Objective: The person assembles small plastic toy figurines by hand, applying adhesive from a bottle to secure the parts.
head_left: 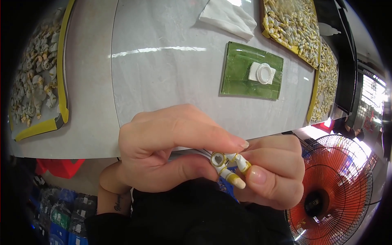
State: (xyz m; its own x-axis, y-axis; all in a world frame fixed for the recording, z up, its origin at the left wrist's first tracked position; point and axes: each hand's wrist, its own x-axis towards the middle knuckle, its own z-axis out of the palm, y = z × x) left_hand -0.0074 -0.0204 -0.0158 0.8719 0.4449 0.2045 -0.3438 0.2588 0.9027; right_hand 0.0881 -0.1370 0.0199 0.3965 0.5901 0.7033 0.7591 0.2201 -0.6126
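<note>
Close in front of me, both hands meet at a small white piece with yellow bands (223, 168). It has a round opening with a grey middle and a pale, blunt tip. My left hand (167, 147) pinches its left side between thumb and forefinger. On the other side, the curled fingers and thumb of my right hand (275, 171) grip it. A thin pale strip shows behind the left fingertips; what it is I cannot make out.
A green glass-like slab (237, 77) bears a small round white dish (264, 73) on the grey table (163, 81). Beyond lies a white cloth (228, 18). Yellow-edged trays of similar small pieces stand left (61, 81) and right (281, 44). An orange fan (339, 175) is at right.
</note>
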